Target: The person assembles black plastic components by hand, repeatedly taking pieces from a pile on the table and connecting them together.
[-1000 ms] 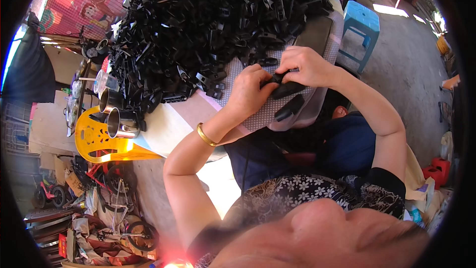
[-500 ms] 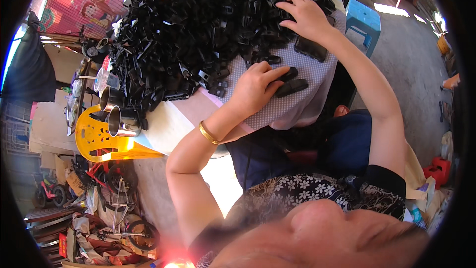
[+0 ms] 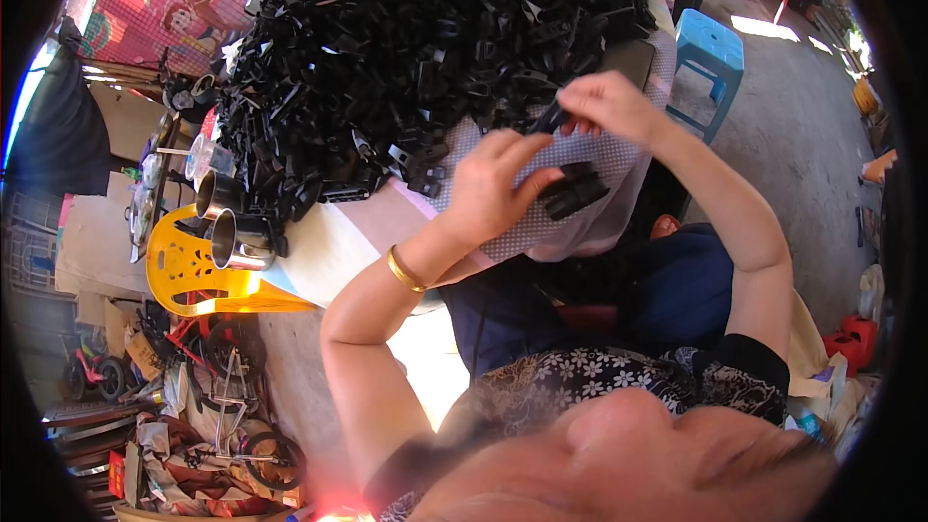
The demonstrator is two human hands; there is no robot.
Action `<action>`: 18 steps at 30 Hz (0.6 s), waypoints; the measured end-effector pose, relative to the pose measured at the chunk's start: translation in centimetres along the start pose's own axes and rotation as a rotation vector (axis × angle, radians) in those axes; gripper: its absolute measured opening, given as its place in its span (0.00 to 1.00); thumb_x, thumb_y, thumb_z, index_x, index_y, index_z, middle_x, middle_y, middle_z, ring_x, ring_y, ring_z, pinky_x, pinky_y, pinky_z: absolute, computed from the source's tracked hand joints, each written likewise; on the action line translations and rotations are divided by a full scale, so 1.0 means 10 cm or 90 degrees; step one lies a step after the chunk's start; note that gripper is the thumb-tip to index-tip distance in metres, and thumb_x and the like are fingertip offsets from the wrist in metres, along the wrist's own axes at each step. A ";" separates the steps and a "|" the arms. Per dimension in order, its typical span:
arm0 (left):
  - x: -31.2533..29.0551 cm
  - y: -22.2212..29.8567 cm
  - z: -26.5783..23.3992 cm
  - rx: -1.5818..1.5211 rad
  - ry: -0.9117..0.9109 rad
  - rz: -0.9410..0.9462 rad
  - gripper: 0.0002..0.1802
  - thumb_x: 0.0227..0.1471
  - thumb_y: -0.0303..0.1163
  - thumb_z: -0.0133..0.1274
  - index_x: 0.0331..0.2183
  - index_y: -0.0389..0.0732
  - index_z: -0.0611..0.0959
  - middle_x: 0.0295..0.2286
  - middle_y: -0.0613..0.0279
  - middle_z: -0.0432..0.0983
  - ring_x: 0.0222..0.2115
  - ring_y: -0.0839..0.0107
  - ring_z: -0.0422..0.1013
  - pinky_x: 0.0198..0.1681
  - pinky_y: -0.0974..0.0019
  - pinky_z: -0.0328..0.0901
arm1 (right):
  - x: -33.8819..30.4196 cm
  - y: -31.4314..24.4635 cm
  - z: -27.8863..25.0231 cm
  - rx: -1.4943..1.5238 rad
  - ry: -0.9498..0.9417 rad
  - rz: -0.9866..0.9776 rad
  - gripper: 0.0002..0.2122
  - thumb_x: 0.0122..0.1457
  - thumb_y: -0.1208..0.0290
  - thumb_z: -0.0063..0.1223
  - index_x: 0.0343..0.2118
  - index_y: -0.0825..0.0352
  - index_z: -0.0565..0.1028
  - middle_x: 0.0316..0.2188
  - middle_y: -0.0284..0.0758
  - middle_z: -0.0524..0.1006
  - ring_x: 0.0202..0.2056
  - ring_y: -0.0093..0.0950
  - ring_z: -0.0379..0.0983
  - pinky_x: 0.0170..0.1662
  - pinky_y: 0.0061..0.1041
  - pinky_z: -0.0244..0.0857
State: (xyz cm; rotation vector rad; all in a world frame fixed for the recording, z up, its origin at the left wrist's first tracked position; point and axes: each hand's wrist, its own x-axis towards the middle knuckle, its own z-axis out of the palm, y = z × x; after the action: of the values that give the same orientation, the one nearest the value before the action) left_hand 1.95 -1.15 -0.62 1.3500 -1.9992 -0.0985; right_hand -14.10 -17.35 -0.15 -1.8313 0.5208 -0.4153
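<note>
A large heap of black plastic parts (image 3: 387, 58) covers much of the table. Slightly blurred, my right hand (image 3: 614, 108) pinches one slim black plastic part (image 3: 551, 118) above the cloth. The lower end of that part meets the index finger of my left hand (image 3: 491, 184). My left thumb and index finger are apart, the thumb beside a few black pieces (image 3: 574, 191) lying together on the checked tablecloth (image 3: 512, 232). Part of the left hand's other fingers is hidden. A gold bangle (image 3: 404, 271) circles my left wrist.
At the table's left edge stand metal cups (image 3: 240, 238) and a clear plastic cup (image 3: 205, 157), beside a yellow chair (image 3: 179, 266). A blue stool (image 3: 710, 43) is on the right. Small bikes (image 3: 232, 396) and clutter fill the lower left.
My right hand has come back from the heap toward my left hand, with a slim black part in its fingers. The pieces near my left thumb now lie closer together.
</note>
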 end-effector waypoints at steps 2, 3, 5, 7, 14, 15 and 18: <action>0.07 0.01 -0.04 0.117 0.168 0.015 0.20 0.41 0.31 0.64 0.40 0.39 0.80 0.26 0.58 0.72 0.29 0.60 0.71 0.31 0.63 0.67 | -0.03 0.06 0.18 -0.005 -0.064 0.048 0.15 0.63 0.60 0.47 0.29 0.67 0.78 0.22 0.28 0.78 0.22 0.13 0.68 0.24 0.14 0.61; 0.06 -0.02 -0.03 0.117 0.166 0.016 0.20 0.41 0.31 0.64 0.40 0.39 0.80 0.26 0.58 0.72 0.29 0.60 0.71 0.31 0.63 0.67 | -0.03 0.06 0.24 -0.003 -0.097 0.069 0.15 0.63 0.59 0.47 0.29 0.67 0.78 0.22 0.27 0.78 0.21 0.13 0.68 0.23 0.14 0.60; 0.00 -0.10 0.02 0.011 0.058 -0.075 0.21 0.41 0.30 0.64 0.40 0.39 0.79 0.24 0.59 0.72 0.25 0.62 0.71 0.29 0.64 0.67 | -0.02 -0.03 0.19 0.004 -0.113 0.097 0.16 0.62 0.58 0.47 0.29 0.67 0.78 0.21 0.28 0.78 0.21 0.16 0.69 0.24 0.18 0.62; -0.02 -0.11 0.01 -0.008 0.040 -0.131 0.18 0.43 0.28 0.62 0.40 0.38 0.80 0.24 0.58 0.73 0.25 0.62 0.72 0.28 0.65 0.67 | 0.01 -0.11 0.10 -0.268 -0.085 0.015 0.17 0.63 0.57 0.46 0.30 0.67 0.78 0.19 0.33 0.78 0.17 0.22 0.69 0.24 0.23 0.63; 0.00 -0.15 0.02 0.033 -0.005 -0.080 0.14 0.45 0.27 0.59 0.38 0.38 0.81 0.27 0.55 0.74 0.27 0.59 0.73 0.31 0.64 0.68 | 0.16 0.12 -0.04 -0.645 0.240 -0.305 0.10 0.47 0.70 0.58 0.34 0.63 0.79 0.30 0.33 0.76 0.36 0.33 0.71 0.41 0.31 0.67; -0.01 -0.15 0.01 0.022 -0.013 -0.084 0.15 0.45 0.27 0.59 0.38 0.38 0.81 0.27 0.55 0.74 0.27 0.59 0.73 0.31 0.63 0.68 | 0.21 0.15 -0.03 -0.667 0.207 -0.304 0.09 0.47 0.72 0.58 0.34 0.63 0.79 0.30 0.32 0.75 0.36 0.33 0.71 0.40 0.30 0.66; -0.01 -0.14 -0.03 0.000 -0.023 -0.112 0.16 0.44 0.27 0.60 0.39 0.38 0.80 0.28 0.55 0.73 0.27 0.59 0.73 0.31 0.64 0.68 | 0.30 0.17 -0.01 -0.750 0.174 -0.290 0.08 0.46 0.74 0.57 0.32 0.64 0.79 0.31 0.32 0.75 0.35 0.32 0.71 0.39 0.29 0.66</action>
State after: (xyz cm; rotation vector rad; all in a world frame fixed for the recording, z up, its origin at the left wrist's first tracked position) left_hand 3.28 -1.60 -1.05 1.5317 -1.9068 -0.2055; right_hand -11.88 -19.49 -1.68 -3.0822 0.5813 -0.7681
